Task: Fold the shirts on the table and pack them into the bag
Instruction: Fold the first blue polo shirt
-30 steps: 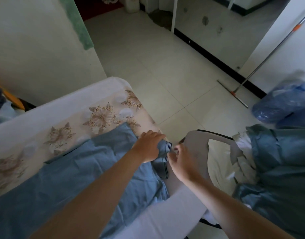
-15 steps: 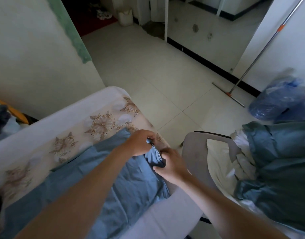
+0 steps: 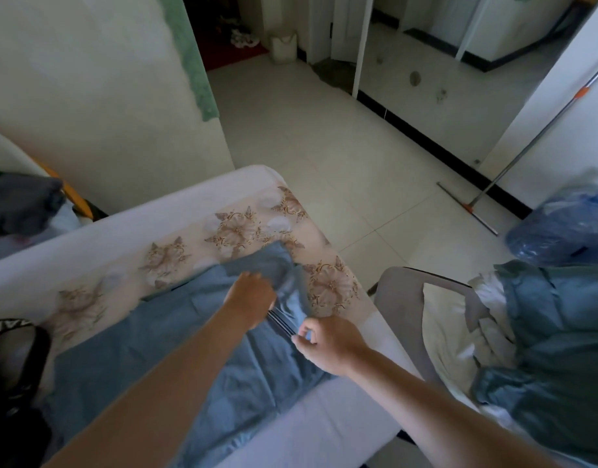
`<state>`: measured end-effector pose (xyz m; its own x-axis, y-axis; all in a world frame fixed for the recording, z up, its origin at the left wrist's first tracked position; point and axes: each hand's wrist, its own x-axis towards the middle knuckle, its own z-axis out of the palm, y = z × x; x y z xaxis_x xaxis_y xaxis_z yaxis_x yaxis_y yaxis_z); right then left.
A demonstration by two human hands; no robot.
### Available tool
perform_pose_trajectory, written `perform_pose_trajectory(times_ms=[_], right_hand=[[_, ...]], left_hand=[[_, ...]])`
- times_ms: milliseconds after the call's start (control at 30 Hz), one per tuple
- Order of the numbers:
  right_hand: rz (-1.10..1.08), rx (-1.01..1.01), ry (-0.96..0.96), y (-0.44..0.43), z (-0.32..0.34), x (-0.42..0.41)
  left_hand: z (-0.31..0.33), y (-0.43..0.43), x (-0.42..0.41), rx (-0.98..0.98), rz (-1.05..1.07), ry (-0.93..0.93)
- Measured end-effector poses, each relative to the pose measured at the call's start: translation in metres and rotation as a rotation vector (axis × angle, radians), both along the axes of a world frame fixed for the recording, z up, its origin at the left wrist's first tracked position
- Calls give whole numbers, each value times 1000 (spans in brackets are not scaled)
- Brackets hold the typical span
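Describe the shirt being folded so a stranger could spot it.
Find the table with the flowered cloth. On it lies a light blue shirt, left hand and right hand holding its striped sleeve. The clothes on the chair are darker teal.

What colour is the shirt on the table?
The shirt is plain blue, with thin dark stripes at its sleeve cuff; seen best in the head view.

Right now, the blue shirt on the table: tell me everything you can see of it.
The blue shirt is thin, creased cloth, spread flat across the floral-covered table. Its sleeve, with a dark striped cuff, is bunched at the right end. The left hand grips the sleeve; the right hand pinches the cuff.
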<state>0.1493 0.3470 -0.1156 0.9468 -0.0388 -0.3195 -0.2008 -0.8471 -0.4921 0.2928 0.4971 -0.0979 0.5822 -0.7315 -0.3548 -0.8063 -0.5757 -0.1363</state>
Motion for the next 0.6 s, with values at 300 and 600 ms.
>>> perform_pose_trajectory(times_ms=[300, 600], right_hand=[[-53, -33, 55, -9, -29, -1], [-162, -113, -32, -13, -43, -6]], left_hand=[[-19, -15, -21, -137, 27, 250], [-33, -57, 5, -143, -318, 30]])
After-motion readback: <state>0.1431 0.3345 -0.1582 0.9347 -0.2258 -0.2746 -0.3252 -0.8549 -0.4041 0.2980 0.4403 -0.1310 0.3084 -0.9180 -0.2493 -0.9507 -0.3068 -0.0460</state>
